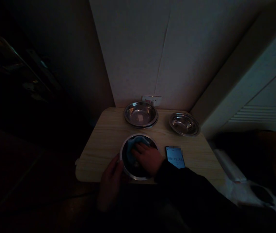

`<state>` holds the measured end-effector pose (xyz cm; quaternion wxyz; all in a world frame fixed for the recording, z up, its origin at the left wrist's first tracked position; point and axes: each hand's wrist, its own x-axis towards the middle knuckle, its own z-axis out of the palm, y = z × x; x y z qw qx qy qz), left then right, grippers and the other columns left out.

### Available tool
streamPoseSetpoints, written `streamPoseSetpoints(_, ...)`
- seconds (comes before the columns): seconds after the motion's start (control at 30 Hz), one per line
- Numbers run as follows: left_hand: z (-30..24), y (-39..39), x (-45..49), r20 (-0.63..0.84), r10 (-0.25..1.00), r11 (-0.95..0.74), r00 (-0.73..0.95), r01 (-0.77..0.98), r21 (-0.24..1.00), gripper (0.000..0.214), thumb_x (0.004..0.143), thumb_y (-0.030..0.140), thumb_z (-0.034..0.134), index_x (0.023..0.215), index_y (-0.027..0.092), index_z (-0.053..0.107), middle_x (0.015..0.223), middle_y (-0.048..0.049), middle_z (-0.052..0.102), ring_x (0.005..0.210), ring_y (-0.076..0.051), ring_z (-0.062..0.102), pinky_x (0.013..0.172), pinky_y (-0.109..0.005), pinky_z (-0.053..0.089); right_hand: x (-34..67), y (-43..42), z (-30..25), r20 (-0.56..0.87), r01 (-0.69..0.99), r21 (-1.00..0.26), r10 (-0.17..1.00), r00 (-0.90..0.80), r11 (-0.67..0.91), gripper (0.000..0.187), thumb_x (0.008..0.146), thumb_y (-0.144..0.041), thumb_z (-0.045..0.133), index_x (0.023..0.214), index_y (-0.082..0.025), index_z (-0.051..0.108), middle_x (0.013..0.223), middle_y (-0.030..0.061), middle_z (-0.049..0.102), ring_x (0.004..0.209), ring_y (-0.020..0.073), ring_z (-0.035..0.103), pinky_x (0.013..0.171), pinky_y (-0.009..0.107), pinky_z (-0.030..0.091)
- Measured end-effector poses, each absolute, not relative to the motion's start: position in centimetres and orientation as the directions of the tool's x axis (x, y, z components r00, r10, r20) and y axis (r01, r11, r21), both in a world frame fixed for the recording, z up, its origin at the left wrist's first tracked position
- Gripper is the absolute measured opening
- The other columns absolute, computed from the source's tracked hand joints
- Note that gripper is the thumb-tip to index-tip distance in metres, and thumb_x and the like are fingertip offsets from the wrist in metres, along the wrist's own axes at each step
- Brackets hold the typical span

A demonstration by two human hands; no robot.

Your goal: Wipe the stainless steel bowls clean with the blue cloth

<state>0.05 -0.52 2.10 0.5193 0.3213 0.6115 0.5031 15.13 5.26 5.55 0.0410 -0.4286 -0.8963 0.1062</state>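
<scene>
A round metal bowl [140, 178] is at the near edge of a small wooden table. My left hand [111, 178] grips its rim at the left, thumb and fingers closed on the edge. Inside the bowl, my right hand [149, 158] presses a blue cloth [138, 139] against the inner surface, its fingers partly over the cloth. The bowl's bottom is mostly hidden by the hand and the dark.
Stacked metal bowls [141, 115] stand at the back of the table [96, 142]. More nested bowls [184, 124] are at the right rear. A phone [175, 156] showing a timer lies beside my right forearm. Behind is a wall with a socket [152, 100].
</scene>
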Motion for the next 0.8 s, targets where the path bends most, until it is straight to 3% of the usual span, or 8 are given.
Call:
streamPoseSetpoints(0.1,2.2,-0.2,-0.2,-0.376,0.911,0.345,-0.170,-0.187,0.920,0.059,0.073,0.048,0.061,0.125,0.020,0.053,0.120,-0.0095,0.062,0.100,-0.026,0.062,0.078,-0.036,0.053,14.3,5.2,4.9,-0.033,0.755,-0.272,0.779,-0.626,0.596,0.033,0.085,-0.012,0.046,0.116,-0.016,0.058,0.115,0.0121,0.060,0.108,0.0235,0.054,0.086,0.035,0.047)
streamPoseSetpoints(0.23,2.4,-0.1,-0.4,-0.334,0.921,0.302,-0.200,-0.172,0.938,0.058,0.074,0.047,0.059,0.125,0.019,0.054,0.123,-0.0094,0.060,0.106,-0.027,0.059,0.085,-0.037,0.050,14.9,4.5,5.9,-0.080,0.697,-0.330,0.717,-0.693,0.637,0.035,0.080,-0.010,0.051,0.109,-0.025,0.063,0.101,0.0019,0.068,0.096,0.0158,0.060,0.083,0.025,0.046)
streamPoseSetpoints(0.4,2.9,-0.2,-0.2,-0.276,0.938,0.275,-0.209,-0.035,0.961,0.051,0.077,0.045,0.056,0.119,0.016,0.058,0.122,-0.0100,0.062,0.112,-0.026,0.055,0.096,-0.039,0.042,17.0,3.9,8.3,-0.221,0.711,-0.230,0.676,-0.703,0.665,0.019,0.078,-0.010,0.056,0.085,-0.021,0.070,0.086,0.0051,0.070,0.083,0.0204,0.064,0.071,0.030,0.048)
streamPoseSetpoints(0.53,3.5,-0.1,-0.2,-0.262,0.945,0.282,-0.195,0.082,0.956,0.050,0.078,0.045,0.053,0.119,0.016,0.058,0.121,-0.0096,0.062,0.111,-0.026,0.056,0.095,-0.038,0.043,16.9,5.0,8.6,-0.053,0.676,-0.170,0.678,-0.733,0.717,0.022,0.090,-0.016,0.046,0.103,-0.019,0.064,0.114,0.0098,0.061,0.112,0.0233,0.051,0.091,0.038,0.042)
streamPoseSetpoints(0.63,3.6,0.0,-0.4,-0.237,0.950,0.263,-0.203,0.112,0.958,0.050,0.079,0.046,0.052,0.121,0.018,0.057,0.125,-0.0086,0.060,0.112,-0.024,0.055,0.095,-0.036,0.043,16.5,5.7,7.2,-0.039,0.705,-0.154,0.709,-0.704,0.692,0.025,0.091,-0.015,0.041,0.106,-0.015,0.062,0.120,0.0137,0.057,0.121,0.0248,0.042,0.098,0.041,0.035)
streamPoseSetpoints(0.73,3.7,0.1,-0.4,-0.236,0.940,0.271,-0.246,0.120,0.955,0.050,0.079,0.047,0.052,0.120,0.018,0.058,0.122,-0.0089,0.061,0.111,-0.025,0.056,0.091,-0.036,0.045,16.6,5.3,6.1,-0.112,0.776,-0.187,0.772,-0.626,0.602,0.028,0.087,-0.011,0.044,0.109,-0.012,0.060,0.111,0.0162,0.061,0.108,0.0269,0.054,0.084,0.039,0.046)
streamPoseSetpoints(0.8,3.7,0.1,-0.2,-0.241,0.940,0.279,-0.241,0.135,0.951,0.051,0.079,0.048,0.051,0.118,0.017,0.059,0.118,-0.0094,0.064,0.107,-0.026,0.059,0.086,-0.035,0.048,16.6,4.5,6.2,-0.148,0.790,-0.220,0.781,-0.607,0.573,0.032,0.082,-0.012,0.049,0.112,-0.016,0.059,0.103,0.0117,0.066,0.092,0.0237,0.063,0.072,0.032,0.049)
